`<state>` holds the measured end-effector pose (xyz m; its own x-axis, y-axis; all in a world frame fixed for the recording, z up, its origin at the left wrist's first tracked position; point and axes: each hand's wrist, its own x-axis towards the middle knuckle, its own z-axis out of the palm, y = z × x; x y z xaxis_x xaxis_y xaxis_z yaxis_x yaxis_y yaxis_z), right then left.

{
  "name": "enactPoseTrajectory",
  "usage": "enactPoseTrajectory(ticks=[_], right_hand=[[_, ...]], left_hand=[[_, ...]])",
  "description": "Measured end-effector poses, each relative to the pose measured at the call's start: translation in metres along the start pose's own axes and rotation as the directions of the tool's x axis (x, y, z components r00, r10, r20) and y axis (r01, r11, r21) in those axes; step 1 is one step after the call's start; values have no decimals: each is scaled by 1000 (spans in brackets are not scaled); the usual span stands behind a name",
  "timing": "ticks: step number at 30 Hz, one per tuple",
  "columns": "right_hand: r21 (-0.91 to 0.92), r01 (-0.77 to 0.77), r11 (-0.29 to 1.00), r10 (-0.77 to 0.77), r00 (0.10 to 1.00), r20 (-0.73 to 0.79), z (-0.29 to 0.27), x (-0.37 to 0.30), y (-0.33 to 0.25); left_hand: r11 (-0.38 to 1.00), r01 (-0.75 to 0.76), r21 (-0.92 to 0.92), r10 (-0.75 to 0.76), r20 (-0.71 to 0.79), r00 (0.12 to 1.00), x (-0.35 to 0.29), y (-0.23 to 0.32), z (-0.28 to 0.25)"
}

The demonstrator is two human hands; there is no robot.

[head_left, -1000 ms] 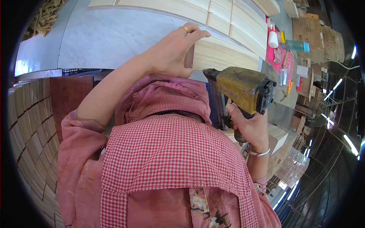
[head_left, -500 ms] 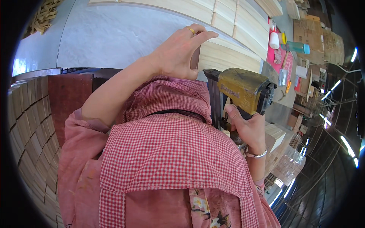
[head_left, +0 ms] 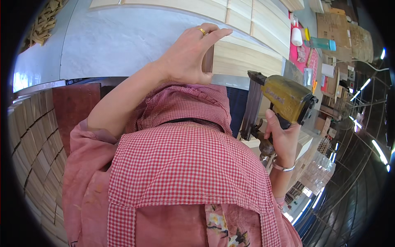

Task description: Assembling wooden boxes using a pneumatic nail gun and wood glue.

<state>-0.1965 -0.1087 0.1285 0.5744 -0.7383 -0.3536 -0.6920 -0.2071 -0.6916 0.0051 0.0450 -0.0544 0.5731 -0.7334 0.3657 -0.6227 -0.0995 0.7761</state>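
Observation:
My right hand is closed round the handle of a yellow-and-black air nail gun. Its dark nose points up and left, beside the near edge of the table and apart from the wood. A pale wooden board lies along that edge, with a brown strip at its left end. Over this end my left hand spans the width of the piece, thumb on the near side and fingers on the far side. The thumb's exact contact is hard to see.
More pale boards lie farther back on the grey-white table. Stacked wood pieces stand at the left, and wood strips lie at the far left. A white bottle and a teal-lidded bottle stand at the right.
My right hand has moved the nail gun to the right and slightly down, away from the board's left end. My left hand stays nearly in place at the board.

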Motion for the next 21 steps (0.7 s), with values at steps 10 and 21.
enactPoseTrajectory(ticks=[10,21], right_hand=[[-64,120,991,-106,976,192,27,7,-18],[-93,196,976,-163,945,284,42,19,-38]], left_hand=[[1000,2,-23,-3,-42,999,-2,-1,-3],[997,-52,48,56,-90,994,-1,-3,-2]])
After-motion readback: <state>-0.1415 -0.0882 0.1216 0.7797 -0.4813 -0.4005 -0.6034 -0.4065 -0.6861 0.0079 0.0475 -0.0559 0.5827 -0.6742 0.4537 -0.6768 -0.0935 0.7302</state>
